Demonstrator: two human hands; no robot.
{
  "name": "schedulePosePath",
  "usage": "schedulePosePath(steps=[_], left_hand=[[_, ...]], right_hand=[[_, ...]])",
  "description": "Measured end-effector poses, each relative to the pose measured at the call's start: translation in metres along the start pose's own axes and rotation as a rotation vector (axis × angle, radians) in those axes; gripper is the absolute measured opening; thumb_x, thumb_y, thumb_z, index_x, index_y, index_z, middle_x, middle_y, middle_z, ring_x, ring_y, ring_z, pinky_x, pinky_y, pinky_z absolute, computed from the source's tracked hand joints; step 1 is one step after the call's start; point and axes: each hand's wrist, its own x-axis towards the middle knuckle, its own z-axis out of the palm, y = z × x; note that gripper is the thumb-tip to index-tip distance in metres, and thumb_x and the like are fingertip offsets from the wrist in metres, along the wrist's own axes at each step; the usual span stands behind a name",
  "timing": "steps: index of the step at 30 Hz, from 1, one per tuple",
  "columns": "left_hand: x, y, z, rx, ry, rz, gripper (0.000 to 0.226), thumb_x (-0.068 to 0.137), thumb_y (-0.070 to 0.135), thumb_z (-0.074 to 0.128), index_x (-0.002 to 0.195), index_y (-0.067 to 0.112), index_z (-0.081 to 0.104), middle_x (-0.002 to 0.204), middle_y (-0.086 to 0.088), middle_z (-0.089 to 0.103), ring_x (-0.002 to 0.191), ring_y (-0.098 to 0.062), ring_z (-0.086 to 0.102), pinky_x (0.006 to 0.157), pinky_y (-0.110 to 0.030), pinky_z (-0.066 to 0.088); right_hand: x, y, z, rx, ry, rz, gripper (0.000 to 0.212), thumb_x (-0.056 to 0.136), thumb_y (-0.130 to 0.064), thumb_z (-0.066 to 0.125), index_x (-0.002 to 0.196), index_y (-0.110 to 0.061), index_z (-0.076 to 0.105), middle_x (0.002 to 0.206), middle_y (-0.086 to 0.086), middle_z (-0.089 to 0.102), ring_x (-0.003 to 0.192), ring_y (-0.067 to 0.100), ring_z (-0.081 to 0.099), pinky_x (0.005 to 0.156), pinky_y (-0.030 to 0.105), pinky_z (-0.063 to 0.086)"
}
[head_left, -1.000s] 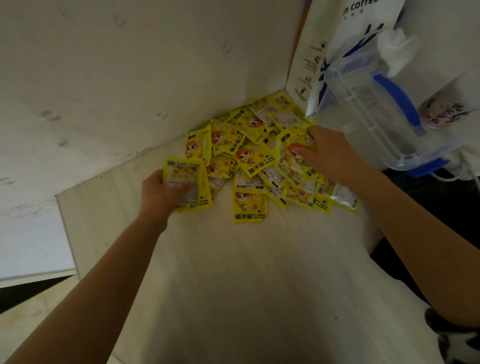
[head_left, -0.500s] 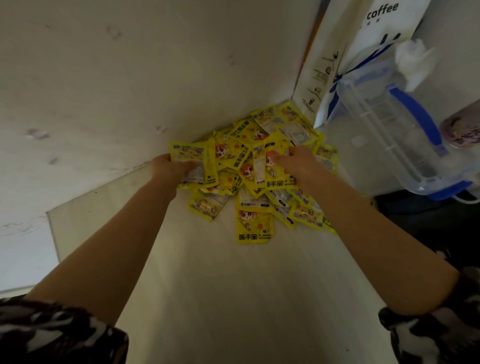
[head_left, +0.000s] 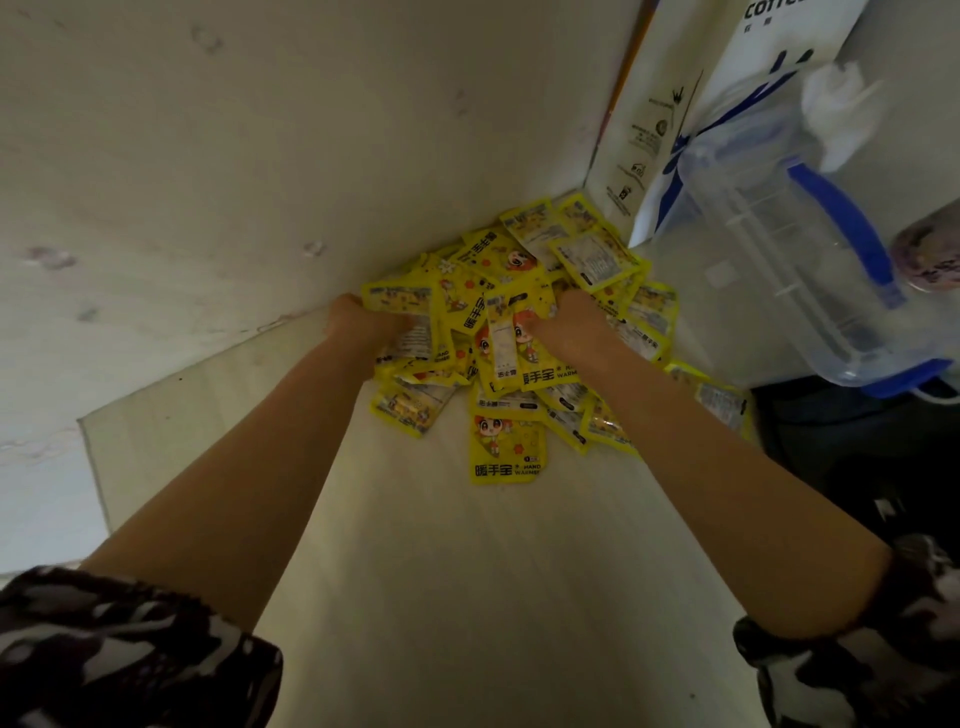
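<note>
Heap: the yellow packets (head_left: 592, 260) are piled over one another on the table (head_left: 415, 597), pushed into the corner against the wall (head_left: 260, 156)
Left hand: the left hand (head_left: 358, 325) is placed at the heap's left edge, fingers curled round the left packet (head_left: 408, 317), which is gripped and tilted up
Right hand: the right hand (head_left: 569, 325) is laid on the middle of the heap, fingers bent and thumb pressed on the middle packet (head_left: 506, 340), which is pinched; the fingertips are hidden
Gap: the two hands are held near each other, with packets between them
Front packet: the front packet (head_left: 506, 449) is laid flat, face up, at the heap's near edge
Right side: a clear container (head_left: 769, 270) with a blue handle is seen just beside the heap, and a white paper bag (head_left: 670, 140) is stood behind it
</note>
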Motion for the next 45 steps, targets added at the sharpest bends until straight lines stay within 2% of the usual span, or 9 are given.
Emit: schedulePosePath(steps=[3,6,8,11,15,20,24,35,45], left_hand=[[-0.006,-0.005,0.001,-0.064,0.030,0.018,0.040,0.070,0.007,0.083,0.094,0.012,0.050,0.086,-0.003,0.060,0.070,-0.015,0.062,0.057,-0.031,0.054],[-0.016,-0.014,-0.005,-0.094,0.082,0.054,0.039,0.070,0.006,0.082,0.086,0.017,0.048,0.088,-0.003,0.060,0.075,-0.019,0.062,0.066,-0.034,0.054],[-0.026,-0.022,-0.012,-0.115,0.107,0.062,0.043,0.070,0.008,0.083,0.098,0.013,0.050,0.090,-0.003,0.061,0.076,-0.020,0.062,0.070,-0.036,0.055],[-0.046,-0.038,-0.019,-0.154,0.115,0.049,0.044,0.072,0.009,0.082,0.104,0.012,0.052,0.085,0.000,0.060,0.070,-0.016,0.062,0.064,-0.033,0.055],[-0.078,-0.068,-0.027,-0.245,0.116,0.023,0.031,0.076,0.007,0.077,0.095,0.014,0.054,0.087,-0.003,0.063,0.071,-0.016,0.063,0.064,-0.032,0.055],[-0.128,-0.115,-0.032,-0.295,0.069,0.019,0.026,0.080,0.008,0.074,0.090,0.019,0.053,0.093,-0.007,0.066,0.084,-0.027,0.067,0.073,-0.044,0.058],[-0.170,-0.148,-0.031,-0.301,0.049,0.010,0.025,0.081,0.008,0.073,0.093,0.020,0.054,0.097,-0.008,0.069,0.086,-0.028,0.069,0.073,-0.047,0.058],[-0.239,-0.193,-0.028,-0.177,-0.071,0.064,0.022,0.083,0.009,0.071,0.096,0.016,0.055,0.101,-0.012,0.069,0.087,-0.030,0.070,0.071,-0.048,0.059],[-0.244,-0.210,-0.060,-0.041,-0.265,0.186,0.022,0.084,0.009,0.070,0.097,0.015,0.054,0.092,-0.004,0.068,0.077,-0.019,0.068,0.051,-0.028,0.055]], right_hand=[[0.000,0.006,0.004,0.056,-0.035,0.041,0.062,0.092,-0.035,0.059,0.138,0.002,0.038,0.115,0.011,0.050,0.105,0.024,0.054,0.075,0.030,0.042],[-0.012,0.010,0.007,0.084,-0.038,0.031,0.060,0.092,-0.036,0.058,0.137,-0.001,0.040,0.134,0.014,0.049,0.123,0.030,0.050,0.093,0.035,0.045],[-0.019,0.015,0.007,0.162,-0.014,0.013,0.049,0.090,-0.036,0.060,0.127,-0.005,0.051,0.128,0.013,0.056,0.117,0.031,0.055,0.093,0.040,0.049],[-0.038,0.025,0.005,0.219,-0.004,0.010,0.035,0.090,-0.034,0.060,0.110,-0.006,0.060,0.111,0.015,0.065,0.099,0.029,0.063,0.077,0.037,0.049],[-0.078,0.045,0.005,0.292,0.037,-0.005,0.026,0.092,-0.028,0.058,0.114,-0.012,0.060,0.107,0.005,0.065,0.092,0.019,0.062,0.074,0.032,0.052],[-0.131,0.079,0.013,0.307,0.041,0.053,0.028,0.092,-0.028,0.059,0.112,-0.008,0.058,0.106,0.008,0.063,0.089,0.021,0.062,0.066,0.029,0.049],[-0.170,0.103,0.023,0.388,0.048,0.106,0.014,0.090,-0.021,0.061,0.103,-0.019,0.064,0.100,0.002,0.067,0.093,0.021,0.065,0.080,0.036,0.053],[-0.256,0.138,0.050,0.443,0.126,0.168,0.018,0.087,-0.018,0.063,0.105,-0.014,0.063,0.100,0.006,0.068,0.092,0.023,0.066,0.083,0.040,0.055],[-0.325,0.144,0.101,0.450,0.335,0.220,0.019,0.089,-0.020,0.062,0.105,-0.009,0.061,0.099,0.010,0.068,0.090,0.026,0.065,0.081,0.043,0.055]])
